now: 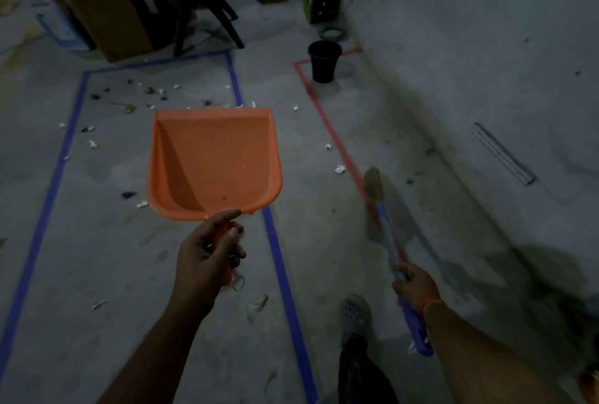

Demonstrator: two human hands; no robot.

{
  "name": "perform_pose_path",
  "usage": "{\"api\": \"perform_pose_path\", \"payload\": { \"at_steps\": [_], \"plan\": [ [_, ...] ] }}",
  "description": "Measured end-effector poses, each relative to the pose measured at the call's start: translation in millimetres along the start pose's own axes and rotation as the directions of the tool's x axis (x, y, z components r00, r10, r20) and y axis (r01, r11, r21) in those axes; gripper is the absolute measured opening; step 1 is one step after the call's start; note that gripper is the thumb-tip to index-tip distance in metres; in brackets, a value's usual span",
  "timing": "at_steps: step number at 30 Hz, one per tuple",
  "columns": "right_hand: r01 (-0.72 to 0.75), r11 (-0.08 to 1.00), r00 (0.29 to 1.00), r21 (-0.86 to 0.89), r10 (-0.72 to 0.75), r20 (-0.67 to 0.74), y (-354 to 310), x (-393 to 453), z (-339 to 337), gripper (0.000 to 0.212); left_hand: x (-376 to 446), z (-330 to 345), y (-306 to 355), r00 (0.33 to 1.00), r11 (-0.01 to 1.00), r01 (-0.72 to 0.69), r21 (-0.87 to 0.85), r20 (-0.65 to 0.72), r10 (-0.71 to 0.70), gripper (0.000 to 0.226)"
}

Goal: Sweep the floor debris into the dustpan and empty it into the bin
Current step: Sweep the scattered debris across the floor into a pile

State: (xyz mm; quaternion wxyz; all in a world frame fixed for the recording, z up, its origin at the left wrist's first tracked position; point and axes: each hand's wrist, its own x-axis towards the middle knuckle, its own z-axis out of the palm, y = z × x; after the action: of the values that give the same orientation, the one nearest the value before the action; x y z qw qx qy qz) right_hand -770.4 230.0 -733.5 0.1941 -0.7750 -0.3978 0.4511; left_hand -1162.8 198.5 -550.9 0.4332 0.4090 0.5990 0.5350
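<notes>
The left hand (pixel 207 251) grips the handle of an orange dustpan (pixel 214 160), held above the floor with its pan beyond the fingers. The right hand (pixel 416 287) grips a purple-handled broom (pixel 389 241); its bristles lie ahead of the fingers. Debris (pixel 149 91) and a black bin (pixel 324 60) lie farther ahead.

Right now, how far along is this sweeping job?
Barely begun. The orange dustpan looks almost empty, held up off the floor by the left hand. The right hand grips the broom. Debris lies scattered inside the blue tape outline and near the red tape. Left to do: sweep it in and tip it into the black bin.
</notes>
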Motion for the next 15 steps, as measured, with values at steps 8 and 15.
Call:
{"api": "perform_pose_path", "payload": {
  "at_steps": [8,15],
  "plan": [
    [-0.082,0.996,0.989,-0.022,0.078,-0.129,-19,135,-96,0.025,101,136,-1,0.999,0.999,0.038,0.037,0.005,-0.038,0.028],
    [-0.208,0.978,0.976,-0.020,0.206,-0.064,22,258,-128,0.035,164,195,16,0.998,0.995,0.069,0.074,-0.005,-0.069,0.028]
  ]
}}
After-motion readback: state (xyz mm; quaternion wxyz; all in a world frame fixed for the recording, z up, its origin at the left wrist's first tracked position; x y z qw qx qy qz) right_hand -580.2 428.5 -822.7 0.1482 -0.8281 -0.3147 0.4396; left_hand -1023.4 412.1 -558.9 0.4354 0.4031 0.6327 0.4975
